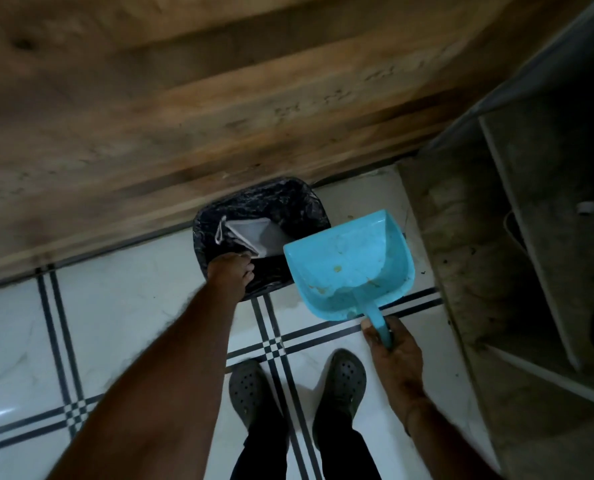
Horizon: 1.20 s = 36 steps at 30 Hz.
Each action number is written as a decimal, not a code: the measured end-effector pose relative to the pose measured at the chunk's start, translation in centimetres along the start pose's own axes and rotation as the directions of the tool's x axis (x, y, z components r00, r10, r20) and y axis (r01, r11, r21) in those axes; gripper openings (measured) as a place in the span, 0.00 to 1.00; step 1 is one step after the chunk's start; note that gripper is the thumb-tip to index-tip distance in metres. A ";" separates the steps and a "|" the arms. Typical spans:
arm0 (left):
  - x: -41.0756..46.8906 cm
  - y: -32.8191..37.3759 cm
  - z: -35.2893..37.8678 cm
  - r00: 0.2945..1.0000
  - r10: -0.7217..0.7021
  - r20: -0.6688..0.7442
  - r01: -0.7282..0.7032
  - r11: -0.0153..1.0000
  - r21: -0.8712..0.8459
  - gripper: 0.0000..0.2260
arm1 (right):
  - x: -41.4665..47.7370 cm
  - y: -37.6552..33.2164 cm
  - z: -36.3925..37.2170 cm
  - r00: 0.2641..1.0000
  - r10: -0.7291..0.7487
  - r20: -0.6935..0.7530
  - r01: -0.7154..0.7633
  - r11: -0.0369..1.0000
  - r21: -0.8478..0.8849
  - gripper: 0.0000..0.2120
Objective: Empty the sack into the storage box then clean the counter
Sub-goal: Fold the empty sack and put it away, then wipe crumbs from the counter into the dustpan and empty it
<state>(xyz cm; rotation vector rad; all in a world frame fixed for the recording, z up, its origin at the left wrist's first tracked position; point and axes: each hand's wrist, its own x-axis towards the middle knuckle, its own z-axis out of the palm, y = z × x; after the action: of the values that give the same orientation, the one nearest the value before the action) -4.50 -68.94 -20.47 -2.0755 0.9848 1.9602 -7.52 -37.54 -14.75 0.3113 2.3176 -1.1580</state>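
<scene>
A small bin lined with a black plastic bag (274, 202) stands on the tiled floor against a wooden panel. Inside it lies a white flat piece (254, 235) with a thin cord. My left hand (231, 273) reaches down and grips the near rim of the bag. My right hand (390, 348) holds the handle of a light blue dustpan (351, 265), which hovers tilted beside the bin's right edge. A few yellowish crumbs and smears sit in the pan.
The wooden panel (184, 98) fills the upper view. A grey concrete counter with open shelves (479, 244) stands to the right. My two feet in grey clogs (295, 386) stand on white floor tiles with dark stripes (115, 306).
</scene>
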 end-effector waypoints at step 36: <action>-65.5 -1.1 16.8 0.277 0.458 0.845 -0.938 -0.060 0.340 0.24 | -34.1 -12.7 -36.9 0.907 0.329 -0.265 -0.142 0.828 0.542 0.13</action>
<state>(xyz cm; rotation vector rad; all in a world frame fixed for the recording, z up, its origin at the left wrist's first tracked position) -14.78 -35.53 37.41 -0.2041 2.6052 1.3694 2.57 -14.97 30.80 1.0541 2.1159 -1.6844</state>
